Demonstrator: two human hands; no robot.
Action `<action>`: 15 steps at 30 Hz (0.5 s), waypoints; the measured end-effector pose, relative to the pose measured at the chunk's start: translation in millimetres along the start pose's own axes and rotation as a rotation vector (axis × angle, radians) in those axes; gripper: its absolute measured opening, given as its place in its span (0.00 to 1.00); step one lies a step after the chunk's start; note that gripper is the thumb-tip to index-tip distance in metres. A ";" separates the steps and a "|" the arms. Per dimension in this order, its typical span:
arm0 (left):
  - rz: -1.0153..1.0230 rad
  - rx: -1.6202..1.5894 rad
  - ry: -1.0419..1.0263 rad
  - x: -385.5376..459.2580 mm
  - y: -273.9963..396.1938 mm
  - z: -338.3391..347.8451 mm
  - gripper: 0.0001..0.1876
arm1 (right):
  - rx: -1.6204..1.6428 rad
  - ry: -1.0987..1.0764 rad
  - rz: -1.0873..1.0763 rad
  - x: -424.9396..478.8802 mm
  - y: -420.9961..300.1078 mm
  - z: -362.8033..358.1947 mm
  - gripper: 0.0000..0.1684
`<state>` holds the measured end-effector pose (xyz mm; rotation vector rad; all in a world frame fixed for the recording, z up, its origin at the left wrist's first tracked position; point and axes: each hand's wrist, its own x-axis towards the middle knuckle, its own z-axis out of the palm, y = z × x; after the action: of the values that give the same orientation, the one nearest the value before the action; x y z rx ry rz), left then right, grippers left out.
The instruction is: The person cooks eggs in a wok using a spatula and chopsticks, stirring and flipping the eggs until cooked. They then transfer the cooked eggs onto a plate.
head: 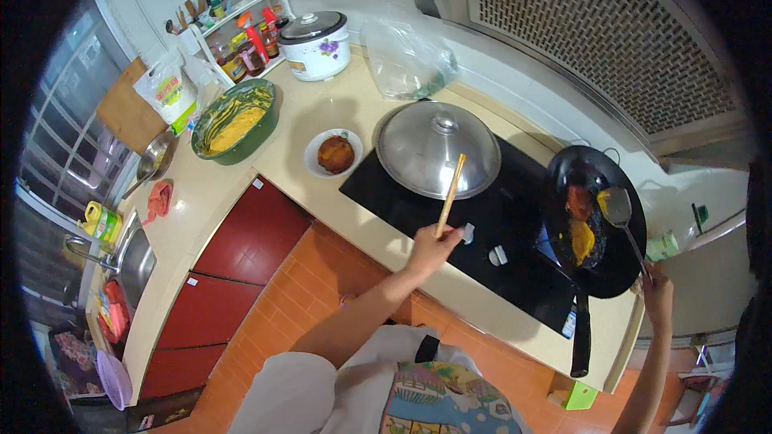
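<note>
My left hand (433,247) grips a pair of wooden chopsticks (451,196), which point up in front of the domed metal lid (422,144) on the cooktop; its fingertips are near a cooktop knob (468,234). At the right, my right hand (655,286) is closed around the handle of a metal spatula (615,207). The spatula's blade is in a black frying pan (621,265), beside a yellow piece of food (582,241) and a reddish-brown piece (579,202). A white bowl (310,160) holds a browned, round piece of food (336,155).
On the counter stand a green basin (241,147) of yellow batter, a white pot (316,57) with a glass lid and a plastic bag (404,60). A second cooktop knob (497,255) lies nearer the pan. The range hood (603,30) overhangs the back; a sink (137,262) is far left.
</note>
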<state>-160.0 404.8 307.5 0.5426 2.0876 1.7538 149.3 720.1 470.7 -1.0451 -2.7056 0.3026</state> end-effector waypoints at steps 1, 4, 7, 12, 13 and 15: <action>-0.019 0.059 -0.059 4.8 7.0 -26.0 0.13 | 0.028 0.039 -0.006 -4.8 -2.5 0.3 0.18; 0.020 0.142 0.044 25.2 -15.2 -105.1 0.13 | 0.141 0.024 0.040 -11.7 -24.8 2.3 0.17; 0.223 0.299 0.283 53.4 -56.4 -187.6 0.12 | 0.271 -0.078 0.303 -11.8 -46.9 -1.9 0.15; 0.135 0.301 0.446 100.3 -94.8 -288.1 0.07 | 0.217 -0.035 0.414 -15.3 -74.1 9.0 0.16; 0.178 0.352 0.423 111.6 -93.2 -293.5 0.08 | 0.241 -0.009 0.481 -18.4 -74.9 13.6 0.16; 0.268 0.452 0.380 131.9 -87.7 -305.8 0.08 | 0.291 0.045 0.609 -25.0 -80.3 22.4 0.16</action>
<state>-433.1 198.7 267.9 0.6792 2.8265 1.6147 110.1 642.5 467.7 -1.7203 -2.1478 0.7326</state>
